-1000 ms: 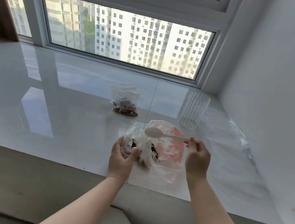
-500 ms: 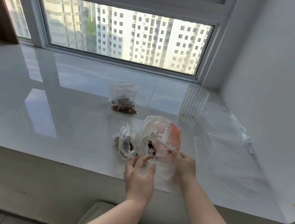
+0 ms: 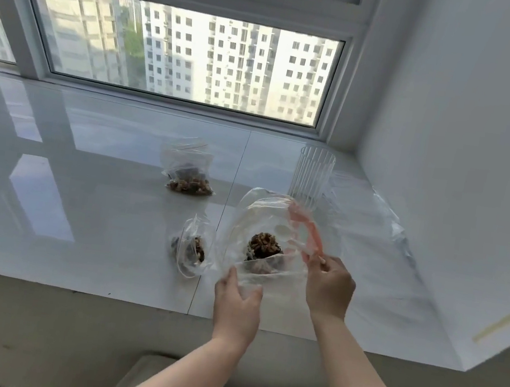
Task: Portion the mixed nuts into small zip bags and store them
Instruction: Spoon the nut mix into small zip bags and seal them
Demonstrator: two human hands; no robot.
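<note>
A large clear bag (image 3: 244,224) with a pink strip on its far side lies open on the white sill, with mixed nuts (image 3: 264,247) heaped inside. My left hand (image 3: 237,296) grips the bag's near edge. My right hand (image 3: 329,285) holds the handle of a white plastic spoon (image 3: 287,235), whose bowl sits inside the bag just above the nuts. A small zip bag (image 3: 192,248) with some nuts stands open just left of the large bag. Another small zip bag (image 3: 190,167) with nuts lies farther back.
A ribbed clear glass cup (image 3: 311,176) stands behind the large bag. Loose clear plastic sheets (image 3: 374,223) lie to the right by the white wall (image 3: 465,157). The glossy white sill (image 3: 82,202) ends at a front edge just below my hands. A window runs along the back.
My left hand let go of the small zip bag and moved right to grip the large bag's near edge. My right hand has put the spoon into the large bag.
</note>
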